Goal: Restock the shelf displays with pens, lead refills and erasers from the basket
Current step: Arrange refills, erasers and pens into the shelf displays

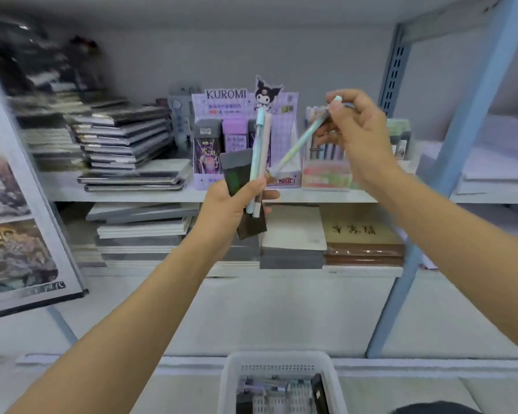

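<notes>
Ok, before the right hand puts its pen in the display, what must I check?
1. Right hand pinches the light-blue pen: ok.
2. Left hand grips the two pens and the dark pack: ok.
3. Free slot in the pen display box: cannot tell, the hand hides part of it.
4. Light-blue pen apart from the two pens: cannot tell, its lower end is close to them.
5. Basket holds more stock: ok.

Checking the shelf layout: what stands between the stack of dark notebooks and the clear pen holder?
In the head view: the purple Kuromi display box, with a grey pack beside it, nearer the notebooks.
</notes>
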A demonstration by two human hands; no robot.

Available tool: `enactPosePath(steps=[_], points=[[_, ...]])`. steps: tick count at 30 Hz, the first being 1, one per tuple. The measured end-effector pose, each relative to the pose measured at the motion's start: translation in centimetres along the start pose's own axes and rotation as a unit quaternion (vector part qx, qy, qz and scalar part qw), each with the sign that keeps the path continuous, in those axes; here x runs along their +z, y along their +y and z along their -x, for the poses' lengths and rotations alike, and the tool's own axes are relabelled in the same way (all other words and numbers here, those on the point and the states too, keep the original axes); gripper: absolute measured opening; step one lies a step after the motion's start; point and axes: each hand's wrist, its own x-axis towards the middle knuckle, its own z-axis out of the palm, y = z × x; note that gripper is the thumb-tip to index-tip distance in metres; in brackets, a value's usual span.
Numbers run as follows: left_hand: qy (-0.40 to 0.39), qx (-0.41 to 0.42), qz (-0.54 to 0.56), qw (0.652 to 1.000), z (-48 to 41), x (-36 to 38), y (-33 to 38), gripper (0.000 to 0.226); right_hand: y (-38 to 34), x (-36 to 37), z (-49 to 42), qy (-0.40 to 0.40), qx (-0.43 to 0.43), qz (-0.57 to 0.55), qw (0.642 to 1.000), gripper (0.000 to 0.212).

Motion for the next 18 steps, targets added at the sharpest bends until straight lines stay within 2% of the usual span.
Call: enactPosePath(steps=[3, 7, 11, 18], points=[[-0.014, 0.003, -0.004, 1.000, -1.9, 0.5, 1.5, 0.018, -2.3, -2.5, -3.3, 0.025, -0.048, 0.059, 0.997, 0.007], [-0.014, -0.010, 0.002, 1.000, -3.9, 1.3, 1.8, 0.027, -1.9, -5.2, -6.6, 0.037, -0.057, 0.167, 0.984, 0.011], [-0.006, -0.001, -0.006, 1.000, -5.7, 1.9, 1.3, 0.015, 0.6, -5.9, -8.2, 0.014, -0.037, 0.248, 0.968, 0.014], [-0.044, 0.000, -0.032, 0.998, -8.3, 2.0, 1.1, 0.016, 3.9, -5.2, -9.0, -0.052, 0.000, 0.316, 0.947, 0.011]])
